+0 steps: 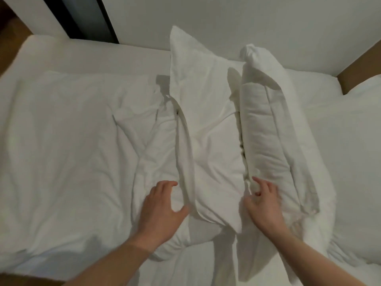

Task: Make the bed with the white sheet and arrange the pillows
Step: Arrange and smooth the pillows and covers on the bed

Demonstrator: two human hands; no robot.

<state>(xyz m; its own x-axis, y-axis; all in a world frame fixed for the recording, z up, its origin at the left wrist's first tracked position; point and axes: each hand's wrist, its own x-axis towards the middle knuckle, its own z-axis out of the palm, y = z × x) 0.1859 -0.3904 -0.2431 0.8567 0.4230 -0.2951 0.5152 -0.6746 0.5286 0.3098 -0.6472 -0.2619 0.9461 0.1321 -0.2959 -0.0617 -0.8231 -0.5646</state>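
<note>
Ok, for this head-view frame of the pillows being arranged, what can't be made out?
- Head view: the bed's near edge and foot run off the bottom and left edges.
- What lies between the middle pillow and the right pillow: a dark gap, in shadow.
- Right hand: fingertips sink into folds, so any grip is unclear.
- Left hand: rests open on the bedding; what lies under the palm is hidden.
- Far-right bedding is cut by the frame edge.
</note>
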